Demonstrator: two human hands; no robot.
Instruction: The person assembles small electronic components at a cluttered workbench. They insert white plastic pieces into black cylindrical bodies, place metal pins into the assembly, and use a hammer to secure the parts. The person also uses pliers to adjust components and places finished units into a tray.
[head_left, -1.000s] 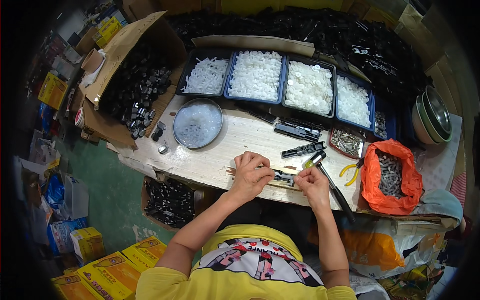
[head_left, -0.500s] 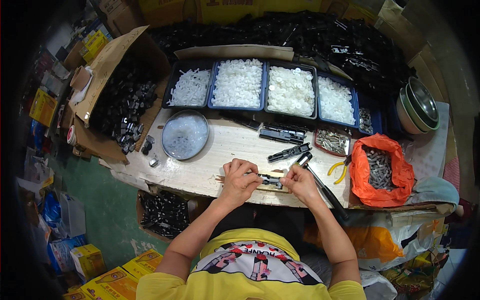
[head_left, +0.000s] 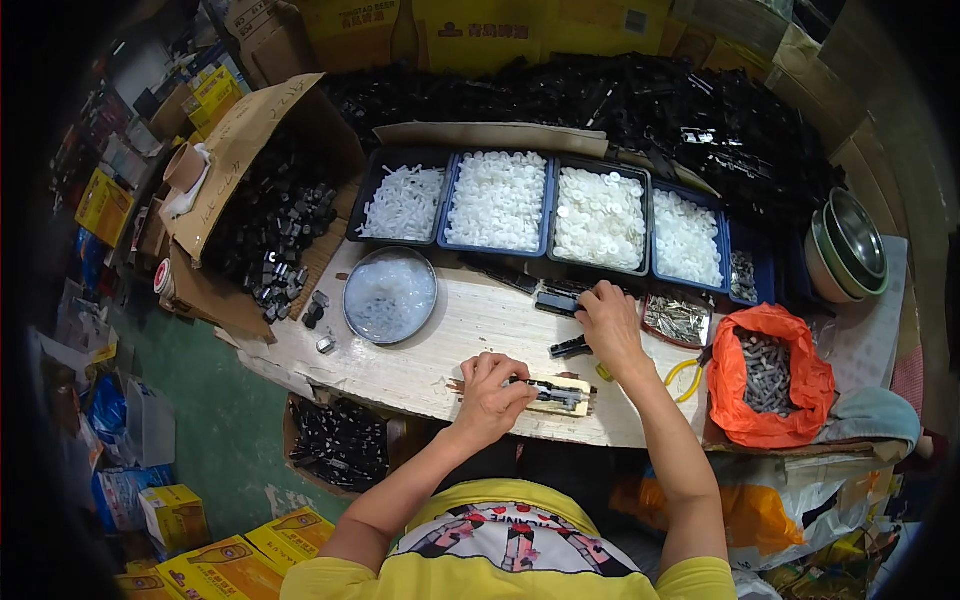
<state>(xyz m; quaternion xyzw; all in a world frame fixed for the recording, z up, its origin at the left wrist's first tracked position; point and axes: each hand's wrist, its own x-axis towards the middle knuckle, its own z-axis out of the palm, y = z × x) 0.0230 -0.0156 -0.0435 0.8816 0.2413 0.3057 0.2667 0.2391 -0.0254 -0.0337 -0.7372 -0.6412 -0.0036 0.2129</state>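
My left hand is closed on the left end of a long black mechanical part, which lies along a pale wooden block at the table's front edge. Further up and to the right, my right hand has its fingers bent down among other long black parts. One black part shows at its fingertips, and a second black part lies below them, partly covered by the hand. What the right fingers hold, if anything, is hidden. A small yellow-green piece sits beside my right forearm.
Trays of white plastic pieces line the back, before a heap of black parts. A round dish and a carton of black pieces stand left. Rightward are metal pins, yellow-handled pliers and an orange bag.
My right hand has left the part at the block and moved up to the black parts behind. My left hand stays on its part. The hammer is no longer visible; the whole view has shifted.
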